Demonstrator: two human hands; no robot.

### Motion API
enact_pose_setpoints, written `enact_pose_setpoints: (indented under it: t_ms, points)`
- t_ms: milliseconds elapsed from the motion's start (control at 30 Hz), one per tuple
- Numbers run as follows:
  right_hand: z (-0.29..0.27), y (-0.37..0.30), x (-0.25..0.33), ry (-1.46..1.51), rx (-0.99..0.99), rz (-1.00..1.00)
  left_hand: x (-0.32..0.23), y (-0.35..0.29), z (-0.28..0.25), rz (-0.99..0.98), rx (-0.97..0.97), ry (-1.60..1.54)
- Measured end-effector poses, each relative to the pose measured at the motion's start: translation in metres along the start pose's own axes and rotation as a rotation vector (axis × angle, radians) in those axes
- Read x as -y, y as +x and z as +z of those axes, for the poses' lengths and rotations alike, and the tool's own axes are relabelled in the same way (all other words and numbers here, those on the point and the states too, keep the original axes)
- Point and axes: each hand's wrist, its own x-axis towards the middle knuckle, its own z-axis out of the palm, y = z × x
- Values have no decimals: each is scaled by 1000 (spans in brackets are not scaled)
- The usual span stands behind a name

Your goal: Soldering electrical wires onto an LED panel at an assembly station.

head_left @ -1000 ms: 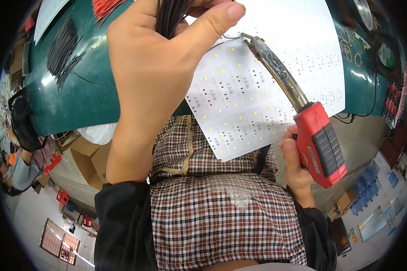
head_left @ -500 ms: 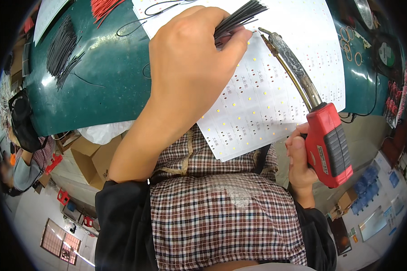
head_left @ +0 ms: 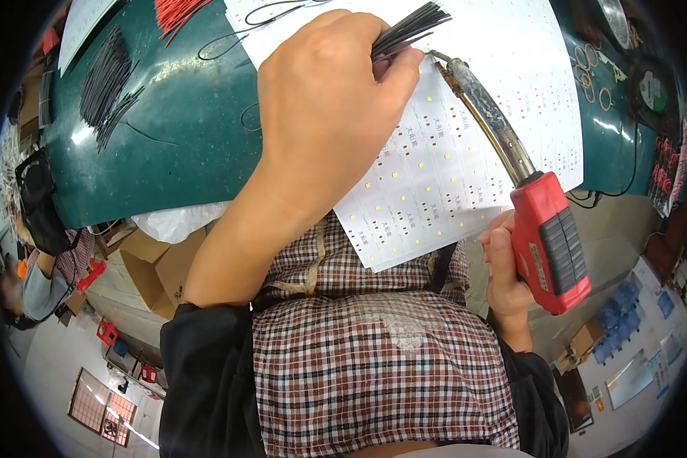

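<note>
- Head view: the left hand is closed, thumb against curled fingers, around a sheaf of thin black plastic-coated wires, whose cut ends fan out at the upper right.
- The right hand is wrapped around the grip of a red-and-black plastic soldering gun; part of its hold is hidden behind the casing.
- Compared with half a second ago, the gun's bent metal tip has moved slightly left, to just beside the left thumb. Compared with a second ago, the left hand lies further right over the sheet. I judge that this brings wire and tip together for a join; whether they touch, I cannot tell.
- The barrel is a slim metal tube, scorched and crusted grey toward its tip, with a thin brassy rod alongside.
- Beneath lies a smooth white printed sheet dotted with small yellow squares, its near corner overhanging the tabletop edge.
- Thin black wire loops curl at the sheet's left.
- The glossy dark-green tabletop also carries a loose heap of straight black wires and a bundle of red wires.
- Nearest the body is a brown-and-white checked woven apron.
</note>
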Motion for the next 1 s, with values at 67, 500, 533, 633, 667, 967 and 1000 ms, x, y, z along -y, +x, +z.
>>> enact_pose_setpoints:
  t_ms: [67,500,533,633,667,967,1000]
  points:
    - [0,0,-2,-12,13,-24,0,0,-1,-5,-1,5]
    - [2,-1,0,80,-105,69,-3,0,-2,-17,23,27]
    - [3,-2,1,79,-145,97,-4,1,-3,-15,40,28]
    - [0,0,-7,96,-177,10,-15,5,-14,98,5,135]
    - [0,2,-5,95,-179,11,-1,11,1,99,6,133]
    - [-1,5,-2,152,-180,62,10,25,24,692,-548,-416]
    - [-2,6,-1,146,-180,64,-23,23,-4,363,-249,-158]
